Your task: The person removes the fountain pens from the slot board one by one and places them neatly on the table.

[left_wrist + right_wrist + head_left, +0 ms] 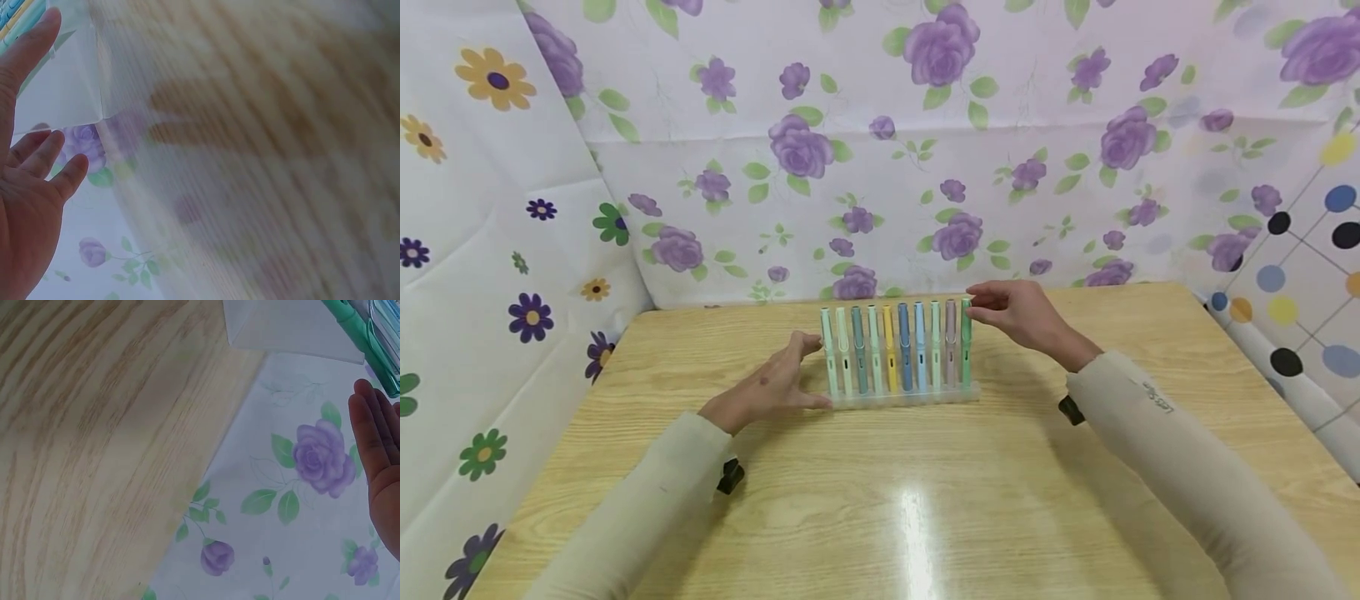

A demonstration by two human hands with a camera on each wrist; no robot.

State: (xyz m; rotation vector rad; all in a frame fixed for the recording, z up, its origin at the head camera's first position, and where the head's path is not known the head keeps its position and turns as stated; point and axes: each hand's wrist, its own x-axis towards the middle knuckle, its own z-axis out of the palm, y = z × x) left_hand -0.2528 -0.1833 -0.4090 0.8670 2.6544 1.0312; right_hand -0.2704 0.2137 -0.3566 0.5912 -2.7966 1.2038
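A clear pen stand holds a row of upright pens in green, teal, yellow, blue and mauve, all capped with clips facing front. My left hand is at the stand's left end, thumb by the front base and fingers toward the back edge. In the left wrist view its thumb and loosely extended fingers lie either side of the clear end panel. My right hand is at the top of the green pen on the right end, fingers extended close to its cap.
The stand is on a wood-grain table, near its back edge. Behind hangs a white cloth with purple flowers. Patterned cloths cover the left side and right side.
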